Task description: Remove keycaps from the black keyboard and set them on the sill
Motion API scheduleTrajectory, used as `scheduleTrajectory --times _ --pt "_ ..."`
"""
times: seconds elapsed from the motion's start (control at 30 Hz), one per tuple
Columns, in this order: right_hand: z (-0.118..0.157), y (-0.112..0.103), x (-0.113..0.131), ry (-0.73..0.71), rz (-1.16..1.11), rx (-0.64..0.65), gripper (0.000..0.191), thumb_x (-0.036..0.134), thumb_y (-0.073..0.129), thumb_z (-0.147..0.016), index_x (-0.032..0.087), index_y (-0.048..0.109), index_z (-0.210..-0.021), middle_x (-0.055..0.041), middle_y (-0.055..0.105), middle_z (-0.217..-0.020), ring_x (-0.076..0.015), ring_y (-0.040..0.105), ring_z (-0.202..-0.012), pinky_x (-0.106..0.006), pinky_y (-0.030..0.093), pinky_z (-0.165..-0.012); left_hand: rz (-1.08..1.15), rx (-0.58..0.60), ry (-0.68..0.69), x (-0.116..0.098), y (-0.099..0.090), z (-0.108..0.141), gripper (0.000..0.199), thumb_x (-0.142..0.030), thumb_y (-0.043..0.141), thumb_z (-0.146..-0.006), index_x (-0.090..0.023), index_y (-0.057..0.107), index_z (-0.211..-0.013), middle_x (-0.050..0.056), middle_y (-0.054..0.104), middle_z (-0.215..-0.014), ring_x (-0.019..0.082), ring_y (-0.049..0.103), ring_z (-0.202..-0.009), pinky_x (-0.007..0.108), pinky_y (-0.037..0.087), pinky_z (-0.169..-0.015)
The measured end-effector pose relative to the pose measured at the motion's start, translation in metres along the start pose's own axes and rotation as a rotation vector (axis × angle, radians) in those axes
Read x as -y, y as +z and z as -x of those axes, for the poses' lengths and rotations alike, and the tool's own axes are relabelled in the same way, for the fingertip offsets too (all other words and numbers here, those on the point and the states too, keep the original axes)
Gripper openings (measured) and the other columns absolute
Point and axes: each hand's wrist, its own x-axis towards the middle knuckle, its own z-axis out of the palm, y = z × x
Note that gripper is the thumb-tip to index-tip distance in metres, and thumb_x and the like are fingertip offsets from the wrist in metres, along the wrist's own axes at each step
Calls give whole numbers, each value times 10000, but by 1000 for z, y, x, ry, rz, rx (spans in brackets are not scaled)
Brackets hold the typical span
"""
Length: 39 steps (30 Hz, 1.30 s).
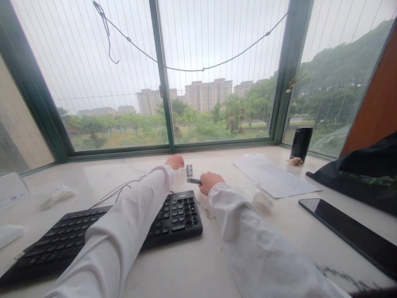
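My right hand (pixel 211 182) is closed round a slim dark tool (pixel 194 181), whose tip points left; its exact kind is too small to tell. Just beyond that tip lies a small group of grey keycaps (pixel 189 170), set in two short columns on the white surface. To the left of them rests my left hand (pixel 175 162), its fingers curled; whatever they may hold is hidden. The black keyboard (pixel 198 231) lies below both hands, partly covered by my left sleeve. Some keys at the right end of its number pad look bare of their caps.
Printed paper (pixel 273 176) lies to the right, with a black cylinder (pixel 301 142) behind it. A phone (pixel 347 231) and a black bag (pixel 366 178) are at the far right. Clear crumpled plastic (pixel 58 195) and a white mouse (pixel 9 235) lie left. Windows close off the back.
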Motion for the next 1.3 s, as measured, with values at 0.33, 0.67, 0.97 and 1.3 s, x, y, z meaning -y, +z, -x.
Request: scheduleTrajectory --times 0.33,0.67,0.97,1.3 --pt "3 -2 2 21 -21 31 306 328 557 -808 167 673 -1041 -161 662 -998 -261 642 -929 -339 477 -758 -19 37 34 0 13 -15 271 -340 556 -891 -163 611 -1088 90 607 -1124 198 582 -1011 394 483 -881" --pt "1 3 -1 3 -17 18 302 306 522 -792 165 677 -1009 -152 670 -959 -288 652 -887 -370 496 -705 9 -42 10 4 16 -15 224 -328 667 -740 -265 726 -947 47 699 -1048 197 627 -970 249 463 -828" --pt "3 -1 1 15 -29 39 301 314 541 -804 170 677 -1031 -157 668 -993 -271 646 -919 -356 486 -741 12 -21 -37 1 13 -12 297 -380 671 -745 -235 712 -1000 81 704 -1032 178 652 -893 233 463 -809" --pt "4 -4 1 19 -52 40 307 362 543 -819 175 682 -1019 -155 670 -985 -264 648 -903 -347 476 -742 -1 -25 -54 -1 4 -4 304 -386 669 -756 -238 696 -1020 85 688 -1074 207 634 -969 264 460 -845"
